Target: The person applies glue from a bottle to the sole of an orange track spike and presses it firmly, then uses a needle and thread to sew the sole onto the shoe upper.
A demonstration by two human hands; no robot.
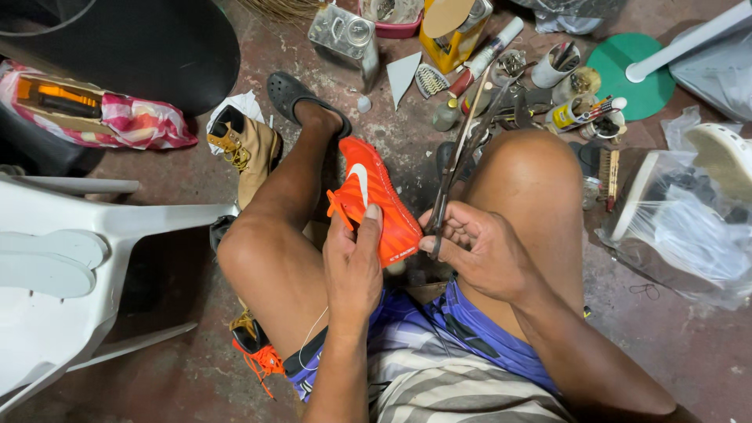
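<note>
Left hand (354, 262) closed around the near end of a bright orange low-cut sports shoe with a white side mark (376, 200), thumb pressed on its upper. Right hand (478, 247) clenched on the handles of long dark metal scissors (462, 153), blades pointing far and slightly right, away from the body.

The shoe sat between the two bare knees, just left of the right hand; its long axis ran from near-right to far-left, toe end farthest from the person. The left hand was already on it; the right hand with the scissors lay just beside its right edge, handles almost touching the sole edge. Whether the blades were parted could not be told.

Person seated, striped shorts, left foot in a dark grey rubber clog (290, 92) on the floor.

Surface: stained, reddish-brown concrete floor (180, 368). Left of the leg stood a tan lace-up work boot (249, 149); a white plastic chair (86, 258) lay at the near left. Far right of the knee, a crowded litter of tools, tubes, small bottles and cups (540, 94), plus a yellow tin can (446, 43). A clear plastic bag holding a white shoe (689, 219) rested at the right. A green round disc (630, 74) lay far right.
</note>
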